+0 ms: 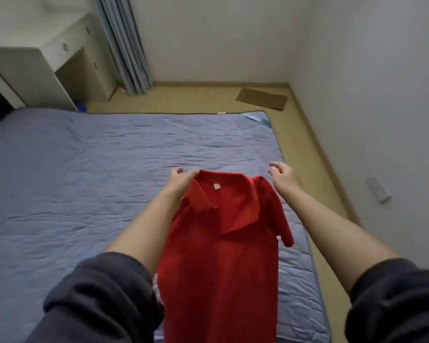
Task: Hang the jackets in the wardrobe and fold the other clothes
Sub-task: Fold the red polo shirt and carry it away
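My left hand (183,178) pinches the red shirt (221,243) at its collar above the bed (84,181); my right hand (282,175), open and empty, should take the other shoulder before laying it flat.

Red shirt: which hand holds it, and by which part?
The left hand holds the red shirt at its collar edge, near the shoulder. The right hand is open beside it, holding nothing.

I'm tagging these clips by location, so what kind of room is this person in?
Most likely a bedroom. A bed with a blue quilted cover fills the middle, a white desk with drawers stands in the corner beside a blue-grey curtain, and the left hand holds up a red polo shirt.
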### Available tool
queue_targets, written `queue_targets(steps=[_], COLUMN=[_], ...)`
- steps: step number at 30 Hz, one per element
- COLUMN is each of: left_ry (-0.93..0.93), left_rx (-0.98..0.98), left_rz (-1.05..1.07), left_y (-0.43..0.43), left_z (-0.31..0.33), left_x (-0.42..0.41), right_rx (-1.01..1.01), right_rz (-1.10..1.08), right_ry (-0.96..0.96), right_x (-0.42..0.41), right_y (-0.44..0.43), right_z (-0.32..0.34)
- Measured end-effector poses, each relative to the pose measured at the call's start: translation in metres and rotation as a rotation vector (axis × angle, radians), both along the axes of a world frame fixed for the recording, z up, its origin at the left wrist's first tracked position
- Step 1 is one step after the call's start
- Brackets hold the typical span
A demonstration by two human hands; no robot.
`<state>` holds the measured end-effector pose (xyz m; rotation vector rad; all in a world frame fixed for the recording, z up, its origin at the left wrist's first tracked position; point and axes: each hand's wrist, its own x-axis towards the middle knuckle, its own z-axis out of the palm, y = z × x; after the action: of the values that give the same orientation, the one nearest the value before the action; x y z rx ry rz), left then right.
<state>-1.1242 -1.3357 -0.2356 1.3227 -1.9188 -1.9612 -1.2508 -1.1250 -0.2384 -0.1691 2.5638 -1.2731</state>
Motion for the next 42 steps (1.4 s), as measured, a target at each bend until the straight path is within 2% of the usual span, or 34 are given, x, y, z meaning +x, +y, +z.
queue_targets(steps=[2,4,6,10,13,17,20,22,24,27,29,32,34,36,42], left_ry=[-0.076,-0.298,-0.469,-0.677,-0.761,-0.77,-0.757,-0.751,-0.737,-0.761,-0.777,-0.822,-0.863,-0.93,-0.945], left_rx=[-0.071,-0.144,-0.111,-0.046,-0.054,-0.049,-0.109,-0.121,-0.127,-0.256,-0.332,-0.375,-0.35,-0.282,-0.037], left_rz=[-0.029,-0.147,-0.247,-0.383,-0.471,-0.48,-0.38,-0.329,-0.316,-0.237,-0.174,-0.153,-0.178,-0.228,-0.47], left_y=[0.015,0.037,0.057,0.085,0.097,0.115,0.132,0.138,0.135,0.115,0.098,0.087,0.09,0.098,0.105], left_z=[-0.074,-0.155,-0.23,-0.338,-0.396,-0.457,-0.485,-0.495,-0.498,-0.486,-0.476,-0.468,-0.47,-0.477,-0.496], left_x=[0.011,0.051,0.101,0.186,0.224,0.247,0.251,0.25,0.252,0.263,0.275,0.286,0.287,0.284,0.291], right_rx=[0.066,0.141,0.232,0.368,0.45,0.54,0.453,0.219,0.028,-0.052,-0.074,0.047,0.137,0.133,-0.38], right_rz=[0.021,0.102,0.166,0.187,0.087,-0.285,-0.476,-0.496,-0.412,-0.216,-0.201,-0.224,-0.236,-0.277,-0.585], right_ry=[-0.025,-0.135,-0.246,-0.464,-0.566,-0.532,-0.594,-0.682,-0.85,-1.071,-1.1,-1.123,-1.189,-1.22,-1.348], right_x=[0.011,0.046,0.091,0.165,0.201,0.223,0.229,0.231,0.236,0.241,0.241,0.246,0.255,0.262,0.254], right_y=[0.005,0.023,0.05,0.102,0.135,0.179,0.205,0.215,0.219,0.226,0.234,0.249,0.253,0.246,0.221], right_z=[-0.064,-0.14,-0.213,-0.333,-0.395,-0.449,-0.473,-0.481,-0.481,-0.47,-0.464,-0.456,-0.454,-0.456,-0.469])
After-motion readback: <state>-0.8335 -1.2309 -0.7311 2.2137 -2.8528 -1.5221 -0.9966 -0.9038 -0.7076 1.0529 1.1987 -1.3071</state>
